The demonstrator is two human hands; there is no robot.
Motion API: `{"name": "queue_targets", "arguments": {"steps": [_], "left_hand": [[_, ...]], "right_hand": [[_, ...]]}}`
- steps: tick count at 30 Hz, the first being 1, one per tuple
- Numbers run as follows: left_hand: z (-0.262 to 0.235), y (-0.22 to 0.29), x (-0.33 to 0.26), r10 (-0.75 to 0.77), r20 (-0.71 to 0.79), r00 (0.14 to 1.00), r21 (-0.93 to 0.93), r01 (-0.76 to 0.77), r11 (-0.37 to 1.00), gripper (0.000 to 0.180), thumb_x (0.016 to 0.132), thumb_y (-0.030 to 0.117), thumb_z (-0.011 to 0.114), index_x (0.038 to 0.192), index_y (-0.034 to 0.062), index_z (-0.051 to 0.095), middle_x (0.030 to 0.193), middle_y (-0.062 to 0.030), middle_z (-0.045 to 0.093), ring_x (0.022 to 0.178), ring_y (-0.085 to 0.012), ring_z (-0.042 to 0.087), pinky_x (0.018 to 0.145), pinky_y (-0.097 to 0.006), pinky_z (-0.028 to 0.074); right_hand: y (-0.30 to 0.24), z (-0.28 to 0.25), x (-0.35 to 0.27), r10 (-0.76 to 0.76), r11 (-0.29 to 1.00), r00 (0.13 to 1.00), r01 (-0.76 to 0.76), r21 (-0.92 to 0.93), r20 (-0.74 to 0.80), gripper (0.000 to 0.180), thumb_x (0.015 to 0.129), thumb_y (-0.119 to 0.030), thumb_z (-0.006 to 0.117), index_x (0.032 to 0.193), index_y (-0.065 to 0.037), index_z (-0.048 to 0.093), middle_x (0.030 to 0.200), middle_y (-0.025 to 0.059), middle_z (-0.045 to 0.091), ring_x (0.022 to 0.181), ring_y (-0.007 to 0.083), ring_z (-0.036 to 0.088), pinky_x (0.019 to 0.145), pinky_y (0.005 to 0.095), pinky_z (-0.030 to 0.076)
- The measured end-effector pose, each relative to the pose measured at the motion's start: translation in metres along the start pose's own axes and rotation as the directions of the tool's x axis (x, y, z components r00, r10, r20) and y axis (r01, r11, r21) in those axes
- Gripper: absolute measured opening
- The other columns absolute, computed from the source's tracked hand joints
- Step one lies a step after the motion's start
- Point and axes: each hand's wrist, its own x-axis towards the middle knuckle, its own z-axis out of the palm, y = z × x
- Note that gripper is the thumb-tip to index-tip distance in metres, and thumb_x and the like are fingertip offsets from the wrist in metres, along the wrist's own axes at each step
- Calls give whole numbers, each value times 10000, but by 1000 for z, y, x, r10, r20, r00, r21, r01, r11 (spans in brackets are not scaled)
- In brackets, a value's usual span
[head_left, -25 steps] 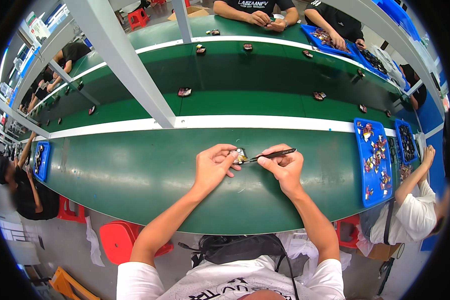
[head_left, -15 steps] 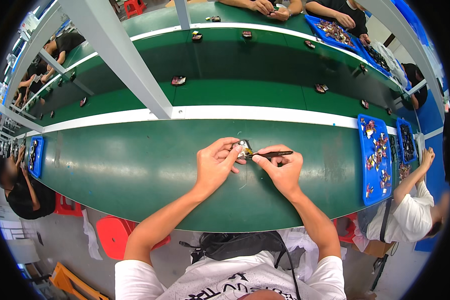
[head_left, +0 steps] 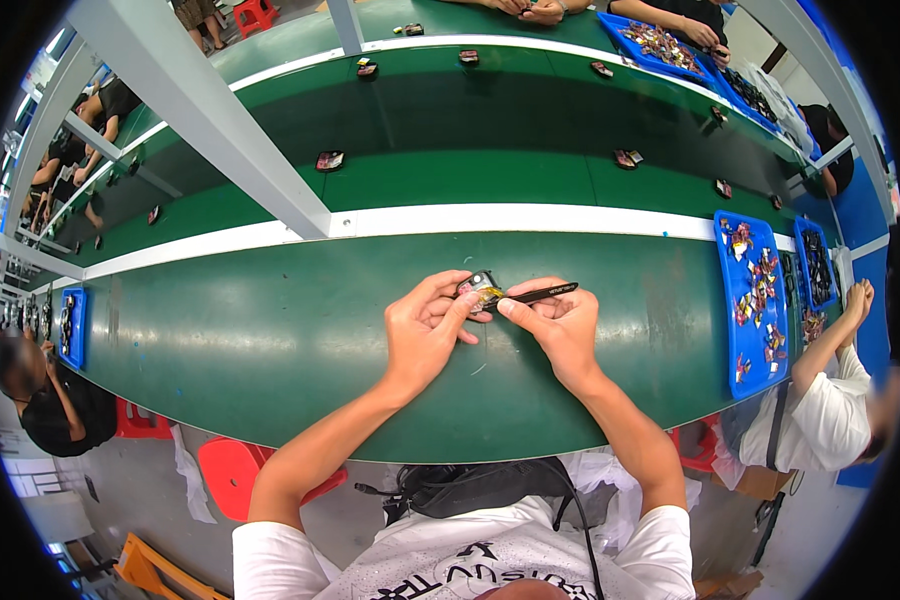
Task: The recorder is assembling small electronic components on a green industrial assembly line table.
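— What has changed since the earlier pictures?

— Not much from where I watch. Both hands have stayed together over the green table (head_left: 270, 340), and the view has tipped a little, so they sit slightly lower in the picture than before. The black tweezers (head_left: 542, 293) still lie across the top of the right hand.

— What is the left hand doing?

— The left hand (head_left: 425, 335) is curled, fingers and thumb pinching a small dark part with a yellow bit (head_left: 480, 291) at its fingertips. The part sits just above and between the two hands, off the table surface as far as I can tell.

— And the right one?

— The right hand (head_left: 555, 330) is closed around the tweezers, thumb and forefinger pressing them; the tips point toward the left hand and meet the small part. I cannot tell whether the tips actually pinch anything.

— What lies around them?

— Well off to the right of the right hand is a blue tray (head_left: 727, 300) of small coloured pieces, with another person's arm (head_left: 825, 345) beyond it. Far off to the left of the left hand is a smaller blue tray (head_left: 78, 330). Ahead of both hands runs a white strip (head_left: 530, 220).
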Motion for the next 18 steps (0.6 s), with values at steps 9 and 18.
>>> {"name": "queue_targets", "arguments": {"steps": [9,18], "left_hand": [[-1,-3,-1,37,4,999,22,-37,999,288,984,22,633,1238,-107,595,1019,-203,723,841,-252,756,585,-272,629],[-8,-4,2,53,15,999,78,-54,996,270,981,17,635,1221,-105,630,955,-191,738,810,-226,755,572,-264,612]], "right_hand": [[2,-3,1,20,1000,999,-20,18,25,114,839,39,796,927,44,724,729,-40,623,579,-27,416,490,167,294],[-3,-3,2,33,999,999,-32,-33,30,114,830,20,805,912,34,727,688,-68,568,564,-28,379,481,176,259]]}}
